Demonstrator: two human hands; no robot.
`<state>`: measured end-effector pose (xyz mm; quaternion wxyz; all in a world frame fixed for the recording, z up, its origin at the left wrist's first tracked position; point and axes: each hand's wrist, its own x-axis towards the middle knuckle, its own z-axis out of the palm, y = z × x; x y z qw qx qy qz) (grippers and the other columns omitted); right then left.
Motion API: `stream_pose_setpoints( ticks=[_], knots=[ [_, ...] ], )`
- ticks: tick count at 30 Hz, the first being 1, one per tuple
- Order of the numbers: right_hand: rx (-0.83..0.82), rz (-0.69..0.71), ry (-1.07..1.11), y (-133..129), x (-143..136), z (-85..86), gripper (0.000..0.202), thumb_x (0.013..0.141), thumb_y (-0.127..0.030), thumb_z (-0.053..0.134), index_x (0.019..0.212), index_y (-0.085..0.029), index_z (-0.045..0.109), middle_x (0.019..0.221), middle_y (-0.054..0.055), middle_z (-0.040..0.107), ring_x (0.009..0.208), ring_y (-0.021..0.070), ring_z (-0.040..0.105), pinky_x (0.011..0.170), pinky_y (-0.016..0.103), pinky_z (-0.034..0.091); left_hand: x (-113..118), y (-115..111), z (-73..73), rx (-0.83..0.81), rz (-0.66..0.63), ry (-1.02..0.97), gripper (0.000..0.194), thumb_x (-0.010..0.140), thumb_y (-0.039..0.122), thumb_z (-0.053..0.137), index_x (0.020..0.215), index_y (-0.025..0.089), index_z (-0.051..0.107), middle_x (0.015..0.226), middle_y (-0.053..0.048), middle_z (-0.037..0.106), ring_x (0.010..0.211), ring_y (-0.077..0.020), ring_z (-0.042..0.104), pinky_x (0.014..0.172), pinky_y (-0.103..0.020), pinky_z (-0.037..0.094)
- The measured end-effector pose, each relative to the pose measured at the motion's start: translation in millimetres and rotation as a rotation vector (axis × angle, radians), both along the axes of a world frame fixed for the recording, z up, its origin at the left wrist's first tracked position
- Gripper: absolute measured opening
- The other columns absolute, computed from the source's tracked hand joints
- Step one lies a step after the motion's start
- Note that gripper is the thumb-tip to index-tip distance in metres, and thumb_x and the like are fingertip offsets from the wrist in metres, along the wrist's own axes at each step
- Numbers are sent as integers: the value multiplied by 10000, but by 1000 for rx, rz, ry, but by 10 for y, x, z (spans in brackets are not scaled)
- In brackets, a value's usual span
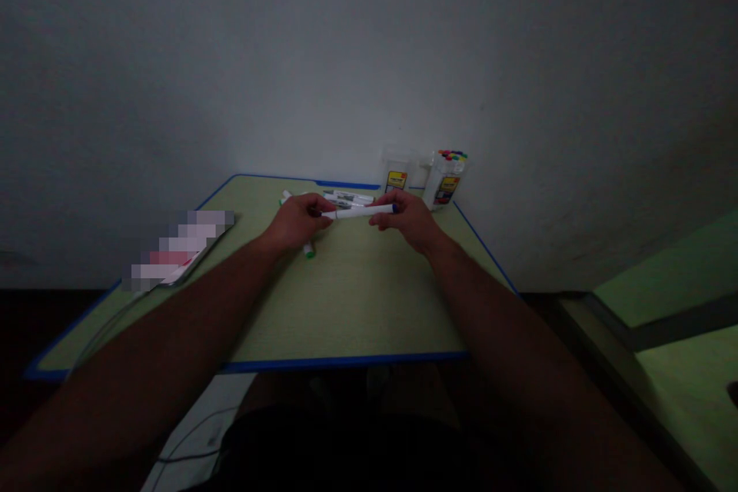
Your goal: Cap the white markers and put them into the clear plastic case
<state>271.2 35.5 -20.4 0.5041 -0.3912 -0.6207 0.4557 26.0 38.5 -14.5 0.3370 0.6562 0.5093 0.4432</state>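
Observation:
A white marker [362,211] lies level between my two hands, held above the table. My left hand [300,219] pinches its left end, where a dark tip or cap partly shows among the fingers. Around the right end, which looks dark blue, the fingers of my right hand [407,217] are closed. Behind the held marker, several white markers [349,197] lie together on the table. Another marker with a green end [309,250] sticks out from under my left hand, its middle hidden by that hand.
A clear plastic case [397,165] with a yellow label stands at the back by the wall. Right of it is a case full of colourful-capped markers [445,178]. A phone or tablet [181,250] with a cable rests on the left of the blue-edged table [357,307].

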Motion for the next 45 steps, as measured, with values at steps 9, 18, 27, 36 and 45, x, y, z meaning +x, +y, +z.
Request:
stream_pose_setpoints(
  ticks=[9, 18, 27, 36, 45],
  knots=[
    [-7, -183, -155, 113, 74, -112, 236, 616, -216, 849, 805, -179, 713, 702, -19, 685, 539, 95, 590, 534, 245, 507, 14, -7, 16, 119, -15, -70, 207, 619, 162, 825, 814, 175, 759, 679, 21, 633, 627, -126, 523, 631, -292, 415],
    [-38, -154, -302, 44, 51, -69, 163, 715, -165, 805, 836, -177, 696, 682, -19, 681, 548, 93, 586, 550, 233, 480, 76, -26, -12, 142, -83, -189, 248, 614, 207, 855, 832, 179, 741, 662, 25, 606, 606, -112, 491, 588, -272, 387],
    [-80, -109, -302, 54, 44, -108, 164, 729, -171, 785, 851, -182, 676, 687, -28, 682, 541, 88, 569, 552, 230, 460, 101, -48, 10, 174, -98, -205, 243, 611, 210, 859, 819, 179, 737, 623, 41, 560, 575, -99, 441, 553, -266, 333],
    [-48, -127, -324, 42, 58, -90, 160, 733, -192, 797, 849, -173, 688, 674, -27, 669, 556, 93, 576, 560, 232, 449, 80, 11, -39, 192, -78, -174, 219, 626, 200, 858, 807, 194, 735, 641, 30, 589, 588, -110, 476, 549, -259, 372],
    [-15, -155, -279, 60, 71, -79, 184, 702, -235, 812, 840, -168, 711, 674, -12, 683, 564, 104, 602, 587, 254, 506, 62, 24, -65, 157, -71, -145, 225, 639, 219, 856, 822, 193, 728, 739, -13, 671, 670, -148, 579, 574, -276, 447]
  ],
)
